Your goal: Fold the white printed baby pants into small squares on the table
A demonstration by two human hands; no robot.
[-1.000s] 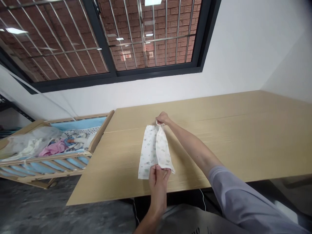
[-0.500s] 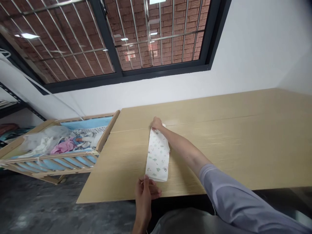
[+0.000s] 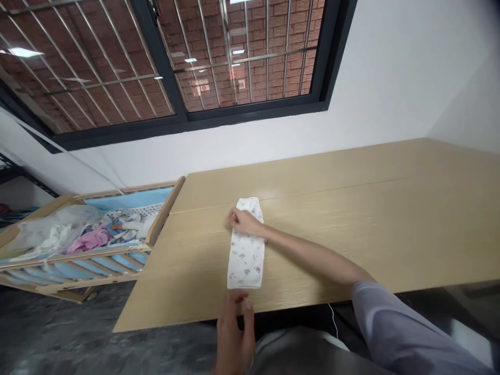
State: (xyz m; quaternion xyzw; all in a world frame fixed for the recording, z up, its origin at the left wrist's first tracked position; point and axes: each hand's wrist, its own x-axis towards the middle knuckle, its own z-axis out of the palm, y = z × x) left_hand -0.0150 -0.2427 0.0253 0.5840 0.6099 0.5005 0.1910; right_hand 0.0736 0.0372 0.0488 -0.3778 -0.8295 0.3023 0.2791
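Note:
A white cloth (image 3: 247,260) with a small green and dark print lies on the tabletop, folded into a long narrow strip. My right hand (image 3: 245,223) is above the upper part of the strip, its fingers curled at the left edge. Blur keeps me from seeing whether they grip any fabric. My left hand (image 3: 235,325) is at the table's front edge, just below the near end of the cloth. Its thumb and fingers are apart and hold nothing.
The wide tan tabletop (image 3: 332,224) meets a white wall (image 3: 375,88) under a barred window (image 3: 250,57). On the left stands a wooden crib (image 3: 166,213) with blue lining, holding a pink cloth (image 3: 91,239) and other fabrics. A dark floor (image 3: 78,338) lies below.
My right hand has come off the far end of the cloth and moved nearer, to its left edge. My left hand has shifted down, fingers now spread. The view has turned slightly right.

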